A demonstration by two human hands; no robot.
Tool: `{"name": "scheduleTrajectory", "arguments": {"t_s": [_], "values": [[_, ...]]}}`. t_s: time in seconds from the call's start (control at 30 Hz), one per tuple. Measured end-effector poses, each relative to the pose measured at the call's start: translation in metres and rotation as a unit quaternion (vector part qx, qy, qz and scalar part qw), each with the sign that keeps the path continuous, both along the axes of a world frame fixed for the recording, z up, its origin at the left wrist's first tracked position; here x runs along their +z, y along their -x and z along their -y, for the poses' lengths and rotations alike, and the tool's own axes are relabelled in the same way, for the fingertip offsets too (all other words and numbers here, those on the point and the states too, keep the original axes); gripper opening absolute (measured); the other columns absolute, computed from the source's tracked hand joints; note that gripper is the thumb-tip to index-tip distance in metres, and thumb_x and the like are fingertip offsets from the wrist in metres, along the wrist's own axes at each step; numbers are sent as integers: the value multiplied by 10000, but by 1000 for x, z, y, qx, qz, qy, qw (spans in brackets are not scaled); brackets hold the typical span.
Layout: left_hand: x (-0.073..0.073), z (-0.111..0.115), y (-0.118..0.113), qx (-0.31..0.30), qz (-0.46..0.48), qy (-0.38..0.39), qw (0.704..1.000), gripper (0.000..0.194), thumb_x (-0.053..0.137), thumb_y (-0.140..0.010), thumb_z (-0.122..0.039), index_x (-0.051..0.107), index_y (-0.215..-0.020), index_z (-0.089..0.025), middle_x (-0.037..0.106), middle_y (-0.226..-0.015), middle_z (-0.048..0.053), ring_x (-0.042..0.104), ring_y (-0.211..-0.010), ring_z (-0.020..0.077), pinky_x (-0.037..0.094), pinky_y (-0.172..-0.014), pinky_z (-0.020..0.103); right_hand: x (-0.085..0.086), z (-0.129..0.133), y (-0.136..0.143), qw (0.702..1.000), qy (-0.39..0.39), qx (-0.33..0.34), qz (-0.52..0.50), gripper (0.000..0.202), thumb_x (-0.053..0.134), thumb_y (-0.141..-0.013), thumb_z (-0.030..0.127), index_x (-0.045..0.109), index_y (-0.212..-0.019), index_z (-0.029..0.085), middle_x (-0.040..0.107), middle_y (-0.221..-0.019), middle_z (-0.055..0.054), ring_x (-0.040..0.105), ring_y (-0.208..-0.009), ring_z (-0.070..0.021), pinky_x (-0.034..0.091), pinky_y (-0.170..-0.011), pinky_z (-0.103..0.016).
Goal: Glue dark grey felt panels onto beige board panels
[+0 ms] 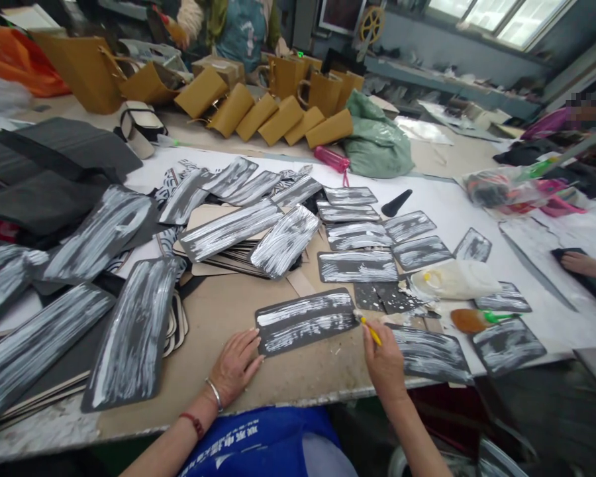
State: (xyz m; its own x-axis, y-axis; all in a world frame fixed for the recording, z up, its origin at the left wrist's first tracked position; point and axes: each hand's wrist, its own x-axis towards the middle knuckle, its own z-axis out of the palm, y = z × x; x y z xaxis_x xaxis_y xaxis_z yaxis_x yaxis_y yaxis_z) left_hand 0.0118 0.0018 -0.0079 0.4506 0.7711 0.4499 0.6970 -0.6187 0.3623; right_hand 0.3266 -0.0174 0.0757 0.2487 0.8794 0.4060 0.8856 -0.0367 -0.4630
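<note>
My left hand [236, 364] lies on the brown board with its fingers stretched out, the fingertips at the left edge of a dark panel [305, 321]. White glue-like streaks run along that panel, with dark bands bare between them. In my right hand [385, 361] is a yellow-handled brush [371, 330], its tip at the panel's right end. Just beyond are a whitish plastic bottle [459, 278] lying on its side and a dark white-spattered piece [370, 297]. Another streaked panel [430, 352] lies right of my right hand.
Several streaked panels [134, 331] cover the left and middle of the table, some on stacked pieces. An amber bottle with a green tip [467, 320] lies at right. Mustard-coloured bags [281, 119] and a green plastic bag [377, 136] stand behind. Another person's hand [581, 263] is far right.
</note>
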Motion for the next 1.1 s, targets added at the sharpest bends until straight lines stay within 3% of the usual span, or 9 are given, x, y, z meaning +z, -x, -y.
{"name": "scheduleTrajectory", "arguments": {"t_s": [0.1,0.2,0.33,0.5,0.6,0.73,0.8,0.97,1.1], "values": [[0,-1,0,-3,0,-5,1000,258,516,-818,-250,556,-1053,-152,620,-1091,121,559,-1040,215,474,-890,400,-2,10,28,997,22,68,-28,268,411,-877,366,618,-927,203,643,-872,-80,603,-845,-198,489,-780,-351],[2,0,0,-4,-7,-1,1000,261,519,-818,-242,554,-1056,-138,612,-1099,130,548,-1052,219,473,-893,401,5,19,55,991,21,93,-98,214,435,-871,306,612,-953,220,645,-883,-61,605,-853,-183,493,-791,-339],[5,2,-1,-3,-14,15,1000,275,508,-821,-226,549,-1073,-125,598,-1114,141,530,-1070,228,468,-906,413,12,22,83,977,42,80,-193,204,480,-841,326,630,-907,205,650,-873,-63,612,-834,-195,497,-775,-344],[6,1,-1,-7,-17,40,999,278,492,-825,-233,546,-1072,-115,611,-1081,140,544,-1036,227,466,-907,438,-3,20,109,934,140,52,-323,331,457,-836,446,631,-893,170,659,-863,-72,634,-699,-184,521,-657,-309],[8,1,-1,-11,-12,41,999,271,491,-824,-232,548,-1063,-119,618,-1074,133,550,-1032,230,473,-898,437,-7,17,104,952,127,67,-270,343,462,-829,460,636,-865,166,659,-845,-75,629,-743,-192,508,-718,-326],[10,1,0,-9,-2,31,999,263,496,-820,-225,553,-1049,-110,619,-1074,136,552,-1037,234,477,-897,429,2,6,93,979,55,39,-191,327,486,-814,452,636,-842,162,656,-820,-85,617,-795,-208,480,-785,-354],[10,1,0,-5,-5,27,1000,266,492,-820,-225,551,-1051,-107,621,-1070,137,554,-1032,233,481,-892,428,6,-2,100,969,64,43,-236,327,486,-814,453,632,-839,161,656,-822,-87,625,-745,-199,498,-743,-343],[9,1,-1,-7,-15,22,1000,259,470,-829,-225,554,-1049,-116,630,-1049,134,565,-1005,223,485,-882,424,-4,-25,142,900,119,46,-416,375,487,-803,492,604,-898,149,659,-828,-85,634,-640,-185,528,-636,-326],[7,1,-1,-5,-11,12,1000,268,469,-831,-218,549,-1070,-127,626,-1060,127,558,-1020,213,479,-889,411,-19,-40,139,892,139,36,-428,389,496,-786,513,600,-882,150,662,-796,-72,637,-641,-191,523,-655,-332]]}}
